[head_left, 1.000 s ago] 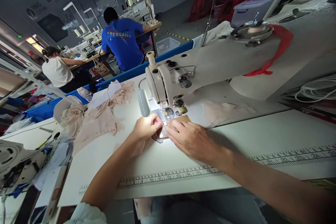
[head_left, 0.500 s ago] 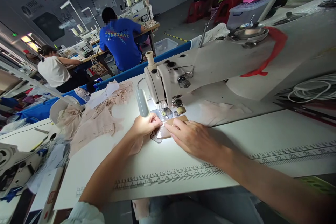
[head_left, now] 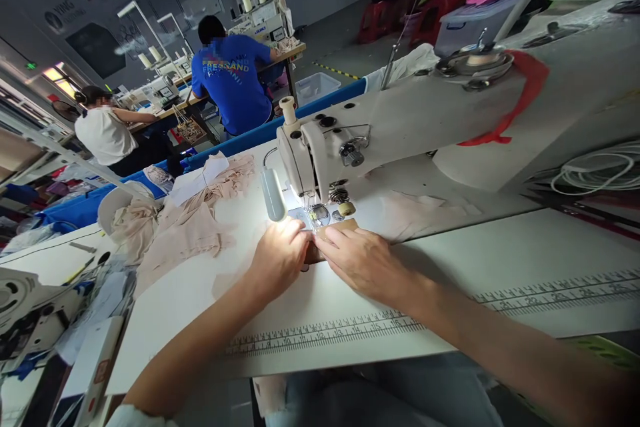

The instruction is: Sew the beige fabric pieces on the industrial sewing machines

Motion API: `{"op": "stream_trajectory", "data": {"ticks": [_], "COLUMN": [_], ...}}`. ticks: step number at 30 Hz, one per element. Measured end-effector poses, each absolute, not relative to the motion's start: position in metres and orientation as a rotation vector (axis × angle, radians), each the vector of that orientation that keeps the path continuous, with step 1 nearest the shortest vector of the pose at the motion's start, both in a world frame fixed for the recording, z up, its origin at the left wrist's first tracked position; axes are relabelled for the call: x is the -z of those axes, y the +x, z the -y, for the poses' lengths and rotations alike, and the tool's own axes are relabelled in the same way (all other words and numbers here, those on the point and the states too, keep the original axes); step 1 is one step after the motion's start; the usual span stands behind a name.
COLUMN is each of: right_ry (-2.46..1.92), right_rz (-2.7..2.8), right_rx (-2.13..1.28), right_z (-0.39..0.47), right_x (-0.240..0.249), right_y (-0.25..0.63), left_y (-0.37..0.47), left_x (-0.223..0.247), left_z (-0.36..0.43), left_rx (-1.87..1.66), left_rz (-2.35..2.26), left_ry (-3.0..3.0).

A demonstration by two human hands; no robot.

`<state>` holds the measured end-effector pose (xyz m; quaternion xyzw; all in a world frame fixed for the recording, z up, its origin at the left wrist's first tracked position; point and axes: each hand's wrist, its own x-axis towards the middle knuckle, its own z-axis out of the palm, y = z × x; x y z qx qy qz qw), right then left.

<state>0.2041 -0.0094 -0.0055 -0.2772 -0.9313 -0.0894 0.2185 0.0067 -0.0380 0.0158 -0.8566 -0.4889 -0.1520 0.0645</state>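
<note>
A white sewing machine (head_left: 303, 160) stands in front of me, its needle and presser foot lit by a small lamp (head_left: 273, 195). Just before the presser foot, my left hand (head_left: 280, 255) has its fingers bent and closed on the edge of a thin beige fabric piece. From the other side, my right hand (head_left: 361, 261) pinches the same fabric close to the left fingertips. Under the right fingers lies a flat tan piece (head_left: 350, 224), beside the metal plate. Most of the fabric between the hands is covered by my fingers.
Beige fabric pieces (head_left: 187, 240) are heaped on the table's left, with a white paper (head_left: 200, 177) on top. A printed ruler scale (head_left: 350, 330) runs along the front edge. Another machine (head_left: 30, 307) stands at left. Two people sit at sewing machines beyond a blue trough (head_left: 320, 101).
My left hand has shifted forward and turned, its back now covering more of the fabric and the plate. My right hand stays almost in place.
</note>
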Motion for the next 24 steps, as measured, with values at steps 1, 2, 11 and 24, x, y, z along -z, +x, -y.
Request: {"op": "stream_trajectory", "data": {"ticks": [1,2,11,24], "right_ry": [-0.768,-0.771,-0.886,-1.076], "right_rz": [2.58,2.581,2.548,2.437], "right_rx": [0.246,0.24,0.104,0.072], "right_z": [0.01,0.01,-0.002,-0.017], "right_x": [0.006,0.006,0.006,0.01], "right_y": [0.204,0.203,0.21,0.223], "left_y": [0.007,0.008,0.01,0.015], "left_x": [-0.012,-0.009,0.009,0.013], "left_z": [0.043,0.047,0.044,0.021], "left_rx": [0.472,0.491,0.456,0.358], "left_rz": [1.373,1.304,1.195,1.304], "left_ry": [-2.599,-2.601,-2.535,-2.533]}}
